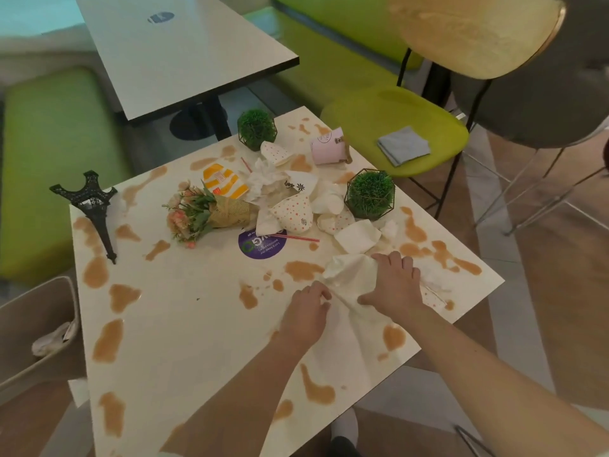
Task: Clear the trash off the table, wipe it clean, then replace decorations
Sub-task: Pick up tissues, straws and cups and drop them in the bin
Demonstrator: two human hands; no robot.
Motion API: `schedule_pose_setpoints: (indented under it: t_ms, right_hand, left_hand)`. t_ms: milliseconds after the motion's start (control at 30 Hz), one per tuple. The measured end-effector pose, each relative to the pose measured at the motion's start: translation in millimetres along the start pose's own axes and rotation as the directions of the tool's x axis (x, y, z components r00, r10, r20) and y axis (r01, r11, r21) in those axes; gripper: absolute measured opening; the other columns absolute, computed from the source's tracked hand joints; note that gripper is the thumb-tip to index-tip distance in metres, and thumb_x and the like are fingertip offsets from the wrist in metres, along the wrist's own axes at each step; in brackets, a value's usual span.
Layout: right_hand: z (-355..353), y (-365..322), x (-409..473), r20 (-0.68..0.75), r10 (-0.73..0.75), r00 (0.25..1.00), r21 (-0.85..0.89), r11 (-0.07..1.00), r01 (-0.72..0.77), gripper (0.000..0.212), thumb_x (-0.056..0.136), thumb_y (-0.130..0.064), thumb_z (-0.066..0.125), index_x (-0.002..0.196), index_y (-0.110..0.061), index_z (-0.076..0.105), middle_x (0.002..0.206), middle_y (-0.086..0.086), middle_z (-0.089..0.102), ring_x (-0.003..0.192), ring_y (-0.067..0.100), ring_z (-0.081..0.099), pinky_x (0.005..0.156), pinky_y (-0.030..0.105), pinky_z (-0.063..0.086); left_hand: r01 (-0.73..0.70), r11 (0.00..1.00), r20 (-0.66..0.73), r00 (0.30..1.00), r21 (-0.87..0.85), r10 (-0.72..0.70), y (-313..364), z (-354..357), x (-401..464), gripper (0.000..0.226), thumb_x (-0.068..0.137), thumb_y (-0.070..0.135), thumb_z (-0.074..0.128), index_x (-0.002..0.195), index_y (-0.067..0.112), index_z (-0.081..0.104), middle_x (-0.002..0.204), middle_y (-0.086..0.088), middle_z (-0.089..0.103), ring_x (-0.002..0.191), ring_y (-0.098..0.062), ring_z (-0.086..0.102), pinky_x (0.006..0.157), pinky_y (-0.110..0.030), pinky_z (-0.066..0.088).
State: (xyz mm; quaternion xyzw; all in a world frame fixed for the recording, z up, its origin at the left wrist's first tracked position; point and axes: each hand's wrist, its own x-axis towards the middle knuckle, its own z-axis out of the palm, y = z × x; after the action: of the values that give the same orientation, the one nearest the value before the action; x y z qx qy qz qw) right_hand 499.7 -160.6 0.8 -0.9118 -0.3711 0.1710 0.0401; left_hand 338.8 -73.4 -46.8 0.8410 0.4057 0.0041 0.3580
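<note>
both hands on a crumpled napkin (354,278) at the table's (184,324) near edge: right hand (393,283) curled over it, left hand (306,313) pinching its corner. beyond the napkin, trash pile (296,199), bouquet (201,212), tower (94,206), two plants (369,194). brown spills (107,339) everywhere.

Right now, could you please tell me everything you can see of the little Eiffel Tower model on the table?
The Eiffel Tower model is a dark, black-looking lattice figure, seemingly metal. It lies tipped over near the far left corner of the cream table, its four splayed legs pointing away from the camera and its slim spire pointing toward the near side. Brown spills lie beside it, one close to its tip. Neither hand touches it, and the flower bouquet lies apart to its right.
</note>
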Motion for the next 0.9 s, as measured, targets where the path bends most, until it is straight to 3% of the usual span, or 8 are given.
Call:
schedule_pose_setpoints:
  t_ms: [67,200,333,467,600,667,767,900]
  right_hand:
    - [-2,-6,2,-0.013,-0.011,1.0,0.02,1.0,0.012,0.073,0.077,-0.045,0.074,0.137,-0.022,0.04,0.129,0.003,0.04,0.121,0.026,0.035,0.099,0.036,0.029]
    - [-8,-18,7,0.092,-0.056,0.994,0.231,0.972,0.033,0.053,0.09,-0.038,0.064,0.136,-0.015,0.047,0.131,0.007,0.046,0.119,0.027,0.046,0.093,0.04,0.044]
    - [-18,-49,10,0.098,-0.003,0.995,0.555,0.83,-0.052,0.043,0.096,-0.035,0.057,0.129,-0.008,0.05,0.127,0.008,0.049,0.107,0.024,0.05,0.074,0.032,0.039]
    - [-24,-94,6,0.113,-0.029,0.993,0.732,0.679,-0.064,0.021,0.098,-0.023,0.049,0.109,-0.007,0.055,0.104,0.007,0.056,0.078,0.012,0.049,0.058,0.023,0.035]
    - [-17,-146,-3,0.202,-0.085,0.976,0.797,0.594,-0.113,0.017,0.093,-0.022,0.049,0.101,-0.011,0.058,0.09,0.003,0.054,0.071,0.014,0.048,0.064,0.029,0.038]
    - [-10,-173,-9,0.247,-0.105,0.963,0.796,0.588,-0.14,0.019,0.091,-0.026,0.052,0.1,-0.011,0.058,0.095,0.007,0.056,0.074,0.017,0.05,0.065,0.032,0.039]
    - [5,-220,-19,0.298,-0.129,0.946,0.793,0.586,-0.17,0.034,0.09,-0.03,0.056,0.12,-0.013,0.058,0.116,0.006,0.06,0.095,0.02,0.056,0.078,0.036,0.047]
    - [23,-285,-34,0.345,-0.216,0.913,0.803,0.572,-0.168,0.033,0.089,-0.026,0.058,0.114,-0.004,0.061,0.11,0.015,0.062,0.087,0.019,0.055,0.081,0.038,0.046]
  left_hand:
    - [0.072,0.991,-0.035,0.996,-0.113,-0.076,-3,-5,0,0.013,0.1,0.021,0.046,0.112,0.026,0.049,0.098,0.002,0.06,0.088,-0.02,0.064,0.078,-0.038,0.053]
    - [0.076,0.964,-0.061,0.994,-0.256,-0.094,-11,-18,-4,0.033,0.097,0.002,0.037,0.121,0.023,0.045,0.101,0.004,0.054,0.091,-0.015,0.056,0.069,-0.025,0.04]
    - [0.141,0.92,-0.229,0.944,-0.366,-0.236,-20,-40,-4,0.017,0.102,0.022,0.042,0.111,0.014,0.054,0.114,-0.001,0.04,0.098,-0.012,0.047,0.083,-0.023,0.032]
    - [0.197,0.814,-0.261,0.884,-0.546,-0.389,-42,-71,-13,0.031,0.094,0.0,0.045,0.122,0.01,0.052,0.129,-0.006,0.027,0.108,-0.017,0.046,0.097,-0.023,0.038]
    - [0.213,0.794,-0.307,0.841,-0.569,-0.445,-76,-112,-35,0.05,0.093,-0.002,0.044,0.139,0.018,0.044,0.132,-0.003,0.03,0.113,-0.024,0.043,0.094,-0.032,0.044]
    - [0.193,0.77,-0.34,0.813,-0.608,-0.473,-98,-133,-47,0.049,0.095,-0.002,0.043,0.14,0.018,0.045,0.132,-0.005,0.034,0.109,-0.024,0.047,0.091,-0.034,0.048]
    - [0.135,0.657,-0.37,0.736,-0.741,-0.568,-136,-167,-66,0.032,0.098,0.005,0.051,0.129,0.015,0.052,0.122,-0.008,0.052,0.086,-0.018,0.063,0.069,-0.019,0.052]
    - [0.157,0.692,-0.467,0.631,-0.704,-0.619,-185,-214,-99,0.025,0.09,0.033,0.068,0.114,0.026,0.063,0.097,0.005,0.063,0.087,-0.013,0.06,0.074,-0.025,0.046]
